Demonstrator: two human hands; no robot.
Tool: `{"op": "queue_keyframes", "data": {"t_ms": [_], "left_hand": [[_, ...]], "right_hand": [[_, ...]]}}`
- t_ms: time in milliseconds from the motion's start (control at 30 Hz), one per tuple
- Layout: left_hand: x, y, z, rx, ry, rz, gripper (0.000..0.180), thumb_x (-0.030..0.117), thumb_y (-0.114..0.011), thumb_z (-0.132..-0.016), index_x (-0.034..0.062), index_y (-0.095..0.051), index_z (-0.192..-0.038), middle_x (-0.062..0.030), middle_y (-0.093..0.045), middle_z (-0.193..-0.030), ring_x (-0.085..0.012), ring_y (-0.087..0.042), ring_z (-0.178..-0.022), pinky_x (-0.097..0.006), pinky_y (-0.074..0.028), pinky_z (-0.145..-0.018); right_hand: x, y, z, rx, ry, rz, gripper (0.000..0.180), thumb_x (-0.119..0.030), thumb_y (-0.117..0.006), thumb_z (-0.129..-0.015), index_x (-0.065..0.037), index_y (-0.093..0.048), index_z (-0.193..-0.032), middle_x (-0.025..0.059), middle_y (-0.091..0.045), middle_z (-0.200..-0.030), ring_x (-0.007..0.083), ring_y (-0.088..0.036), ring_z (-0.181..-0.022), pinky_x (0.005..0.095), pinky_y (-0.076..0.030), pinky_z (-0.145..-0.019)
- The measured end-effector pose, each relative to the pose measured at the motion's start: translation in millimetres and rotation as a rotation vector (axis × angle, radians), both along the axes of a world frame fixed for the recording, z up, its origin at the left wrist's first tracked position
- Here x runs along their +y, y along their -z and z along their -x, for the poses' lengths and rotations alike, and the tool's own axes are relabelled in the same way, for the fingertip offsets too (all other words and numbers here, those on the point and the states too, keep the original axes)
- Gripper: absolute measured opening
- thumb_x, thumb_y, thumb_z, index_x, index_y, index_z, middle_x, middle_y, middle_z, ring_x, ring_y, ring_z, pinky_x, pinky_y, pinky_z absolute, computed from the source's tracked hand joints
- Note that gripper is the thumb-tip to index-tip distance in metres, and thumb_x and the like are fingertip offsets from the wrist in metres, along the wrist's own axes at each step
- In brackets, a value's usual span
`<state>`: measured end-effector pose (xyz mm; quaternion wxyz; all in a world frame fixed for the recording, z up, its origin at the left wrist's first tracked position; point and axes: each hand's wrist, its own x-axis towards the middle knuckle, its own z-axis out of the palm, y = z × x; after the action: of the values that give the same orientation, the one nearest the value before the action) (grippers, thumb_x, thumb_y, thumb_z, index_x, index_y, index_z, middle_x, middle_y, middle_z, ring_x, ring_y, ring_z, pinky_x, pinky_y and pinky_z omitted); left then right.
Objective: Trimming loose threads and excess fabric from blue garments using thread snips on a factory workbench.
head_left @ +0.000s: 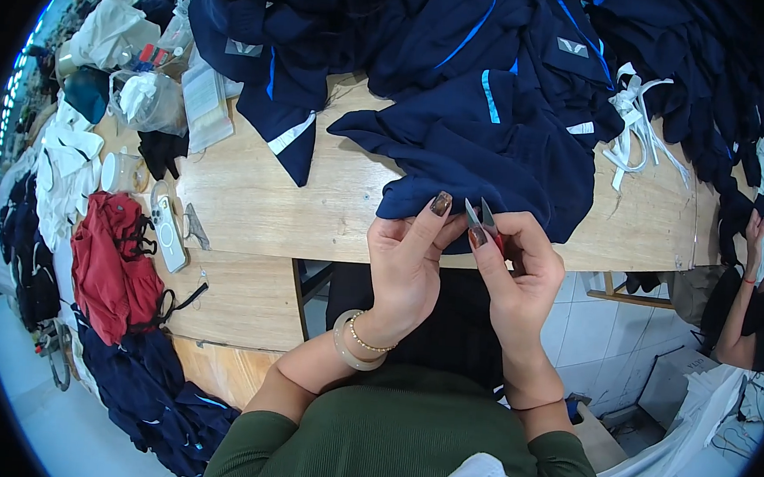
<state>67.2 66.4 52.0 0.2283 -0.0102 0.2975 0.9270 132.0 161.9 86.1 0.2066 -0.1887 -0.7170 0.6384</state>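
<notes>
A navy blue garment (529,169) with a light blue stripe lies bunched on the wooden table, its near edge at the table's front. My left hand (405,267) pinches that edge between thumb and fingers; the fingertips are partly hidden. Close beside it, my right hand (521,279) is closed around small thread snips (487,216). The two pointed blades stick up between thumb and fingers, slightly apart, in front of the cloth. A bit of red handle shows in the palm.
More navy garments (326,22) heap along the far side. White cords (636,123) lie right of the cloth. Leftward are a red cloth item (114,264), a phone (168,234), a clear mug (123,172) and plastic bags (148,102). Another person's arm (744,290) shows at far right.
</notes>
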Motion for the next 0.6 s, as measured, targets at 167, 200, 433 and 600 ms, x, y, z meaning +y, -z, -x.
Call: {"op": "queue_keyframes", "data": {"t_ms": [167,200,433,600], "left_hand": [[-1.4,2.6,0.1,-0.004,0.013,-0.001,0.013,0.003,-0.058,-0.091,0.0001,-0.061,-0.103,-0.0087,-0.067,-0.097,-0.0165,-0.066,-0.09,-0.032,-0.056,-0.084],[-1.8,3.2,0.5,-0.011,0.021,0.017,0.013,0.003,-0.058,-0.091,0.0001,-0.061,-0.103,-0.0088,-0.067,-0.097,-0.0166,-0.066,-0.09,-0.032,-0.056,-0.084],[0.0,-0.4,0.2,-0.005,0.003,-0.006,0.012,0.003,-0.059,-0.091,0.0,-0.06,-0.103,-0.009,-0.067,-0.097,-0.0168,-0.066,-0.089,-0.032,-0.056,-0.084],[-0.5,-3.8,0.6,-0.02,0.011,-0.016,0.012,0.004,-0.059,-0.091,-0.0006,-0.06,-0.102,-0.0092,-0.067,-0.097,-0.017,-0.066,-0.089,-0.032,-0.056,-0.083]], "right_hand": [[-0.8,4.0,2.0,0.034,0.016,-0.013,0.005,-0.001,-0.064,-0.085,0.0,-0.059,-0.086,-0.003,-0.054,-0.072,0.001,-0.044,-0.063,0.0159,-0.033,-0.056],[-1.1,5.1,2.7,0.069,0.027,-0.016,0.005,-0.003,-0.064,-0.085,-0.001,-0.06,-0.086,-0.0041,-0.051,-0.067,0.0007,-0.039,-0.057,0.0167,-0.028,-0.049],[-1.9,5.9,3.6,0.091,0.037,-0.045,0.006,-0.003,-0.065,-0.085,-0.001,-0.06,-0.086,-0.0033,-0.051,-0.066,0.0013,-0.039,-0.056,0.0169,-0.028,-0.049],[-0.8,3.1,0.3,0.042,0.004,-0.059,0.006,0.0,-0.063,-0.085,0.001,-0.059,-0.088,-0.0006,-0.058,-0.079,0.0027,-0.051,-0.069,0.0159,-0.04,-0.064]]}}
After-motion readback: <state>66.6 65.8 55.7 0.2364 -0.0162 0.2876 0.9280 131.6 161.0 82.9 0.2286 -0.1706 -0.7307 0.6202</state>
